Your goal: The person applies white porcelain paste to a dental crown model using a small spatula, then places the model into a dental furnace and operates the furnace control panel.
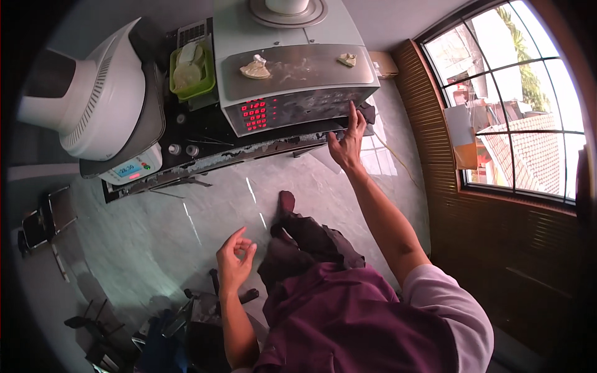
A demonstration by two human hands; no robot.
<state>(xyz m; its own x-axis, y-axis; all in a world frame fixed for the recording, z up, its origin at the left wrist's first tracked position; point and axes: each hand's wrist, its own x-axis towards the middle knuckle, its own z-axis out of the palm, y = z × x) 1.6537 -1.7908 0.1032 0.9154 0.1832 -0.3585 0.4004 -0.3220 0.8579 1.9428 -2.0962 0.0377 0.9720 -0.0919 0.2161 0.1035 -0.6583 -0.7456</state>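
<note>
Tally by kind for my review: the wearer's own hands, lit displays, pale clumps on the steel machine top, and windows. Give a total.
Hands: 2 (left hand, right hand)
Lit displays: 2 (red-digit panel, blue screen)
Pale clumps: 2 (larger clump, smaller clump)
Windows: 1 (barred window)
Total: 7

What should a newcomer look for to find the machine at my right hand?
Find the dark table left of the window. On it, by the right hand, stands the machine, a wide grey box. Its rows of red lit digits set it apart from the rounded white device with a bluish screen.
</note>
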